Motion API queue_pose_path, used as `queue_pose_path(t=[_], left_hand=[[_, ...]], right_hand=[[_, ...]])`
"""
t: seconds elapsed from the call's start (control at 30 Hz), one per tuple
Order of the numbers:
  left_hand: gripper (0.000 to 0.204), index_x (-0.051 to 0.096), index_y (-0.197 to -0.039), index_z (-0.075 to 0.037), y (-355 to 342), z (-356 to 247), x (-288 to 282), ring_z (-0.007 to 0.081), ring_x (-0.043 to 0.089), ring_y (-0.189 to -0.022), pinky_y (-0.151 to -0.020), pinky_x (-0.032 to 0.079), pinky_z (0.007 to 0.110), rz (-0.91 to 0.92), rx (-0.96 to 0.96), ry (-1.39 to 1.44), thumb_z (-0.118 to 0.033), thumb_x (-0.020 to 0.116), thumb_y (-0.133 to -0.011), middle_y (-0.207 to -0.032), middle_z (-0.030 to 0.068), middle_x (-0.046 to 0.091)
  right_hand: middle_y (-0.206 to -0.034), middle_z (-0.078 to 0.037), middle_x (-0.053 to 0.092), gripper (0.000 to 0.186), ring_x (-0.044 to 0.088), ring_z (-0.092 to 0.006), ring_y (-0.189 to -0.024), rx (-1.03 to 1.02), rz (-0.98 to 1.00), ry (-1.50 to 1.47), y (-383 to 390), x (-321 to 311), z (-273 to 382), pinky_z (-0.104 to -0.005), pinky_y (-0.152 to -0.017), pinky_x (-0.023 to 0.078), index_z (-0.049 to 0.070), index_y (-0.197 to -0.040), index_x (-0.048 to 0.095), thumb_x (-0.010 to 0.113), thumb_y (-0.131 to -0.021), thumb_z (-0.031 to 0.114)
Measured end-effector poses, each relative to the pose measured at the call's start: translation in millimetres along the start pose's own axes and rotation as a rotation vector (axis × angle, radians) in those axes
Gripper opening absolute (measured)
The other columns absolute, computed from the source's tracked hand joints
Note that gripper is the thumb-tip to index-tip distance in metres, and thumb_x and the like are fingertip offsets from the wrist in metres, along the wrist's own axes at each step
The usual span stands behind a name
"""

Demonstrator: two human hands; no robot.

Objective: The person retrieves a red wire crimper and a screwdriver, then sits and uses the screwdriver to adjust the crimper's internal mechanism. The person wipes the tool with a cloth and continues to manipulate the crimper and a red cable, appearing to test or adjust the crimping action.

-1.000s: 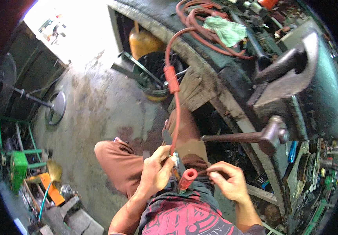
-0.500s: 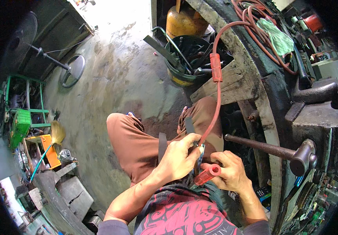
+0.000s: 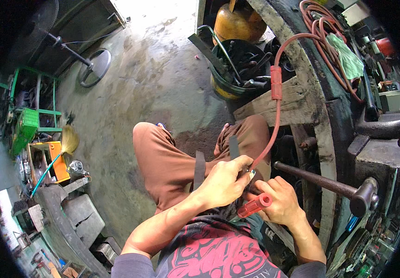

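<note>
Over my lap, my left hand (image 3: pixel 225 181) pinches the end of a thick red cable (image 3: pixel 277 123), fingers closed and back of the hand up. A ribbed red sleeve (image 3: pixel 276 82) sits further along the cable. Close by, my right hand (image 3: pixel 279 202) is closed with curled fingers against a second red sleeve (image 3: pixel 254 205), whose hollow end points up. What this sleeve covers, and the joint between both hands, lies hidden behind the fingers. Two dark flat strips (image 3: pixel 199 169) stick up from between my hands and knees.
At the right is a workbench with a heavy vise (image 3: pixel 385 155), its handle bar (image 3: pixel 309 178) reaching toward my right hand. The cable's coil and a pale green cloth (image 3: pixel 346 55) lie on top. Ahead stand a tool-filled bucket (image 3: pixel 225 92) and an orange gas cylinder (image 3: pixel 239 23).
The view has shifted, so the surroundings sit further right. My right fingers have come closer to the cable end and curl more tightly. My left hand keeps its pinch on the cable.
</note>
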State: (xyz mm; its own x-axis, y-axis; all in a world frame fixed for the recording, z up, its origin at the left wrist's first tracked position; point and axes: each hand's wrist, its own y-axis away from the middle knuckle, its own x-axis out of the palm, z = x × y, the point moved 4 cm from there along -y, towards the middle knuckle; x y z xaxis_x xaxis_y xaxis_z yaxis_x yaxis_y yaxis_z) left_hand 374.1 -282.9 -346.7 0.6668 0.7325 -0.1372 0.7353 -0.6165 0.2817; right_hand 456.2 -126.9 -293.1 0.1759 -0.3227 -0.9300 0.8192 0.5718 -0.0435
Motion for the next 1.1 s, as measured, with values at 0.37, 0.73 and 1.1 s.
queue_pose_path(t=[0.37,0.73,1.1], left_hand=[[0.03,0.065,-0.123,0.003,-1.7,3.3,3.4,0.029,0.072,-0.086,-0.08,0.055,0.04,0.038,0.027,0.023,-0.015,0.068,-0.098,-0.099,0.0248,0.072],[0.032,0.064,-0.124,0.004,-4.3,7.2,2.4,0.0315,0.074,-0.084,-0.078,0.055,0.042,0.052,-0.005,-0.03,-0.017,0.066,-0.099,-0.092,0.024,0.072],[0.032,0.064,-0.124,0.005,-9.3,5.5,3.2,0.0319,0.073,-0.083,-0.078,0.055,0.043,0.084,-0.019,-0.064,-0.016,0.066,-0.099,-0.091,0.0247,0.072]], right_hand=[[-0.109,-0.009,0.064,0.035,0.055,-0.0209,-0.074,-0.108,-0.135,0.042,5.8,3.6,-0.6,-0.0374,-0.062,0.043,0.01,-0.102,0.076,0.078,-0.068,0.018],[-0.099,-0.008,0.06,0.039,0.06,-0.0279,-0.076,0.081,-0.141,-0.238,10.1,8.0,-11.3,-0.0388,-0.064,0.05,0.013,-0.107,0.082,0.075,-0.069,0.01],[-0.104,-0.001,0.062,0.026,0.054,-0.0195,-0.076,-0.077,0.09,0.118,4.2,3.8,-12.6,-0.0373,-0.065,0.043,0.015,-0.103,0.076,0.079,-0.079,0.024]])
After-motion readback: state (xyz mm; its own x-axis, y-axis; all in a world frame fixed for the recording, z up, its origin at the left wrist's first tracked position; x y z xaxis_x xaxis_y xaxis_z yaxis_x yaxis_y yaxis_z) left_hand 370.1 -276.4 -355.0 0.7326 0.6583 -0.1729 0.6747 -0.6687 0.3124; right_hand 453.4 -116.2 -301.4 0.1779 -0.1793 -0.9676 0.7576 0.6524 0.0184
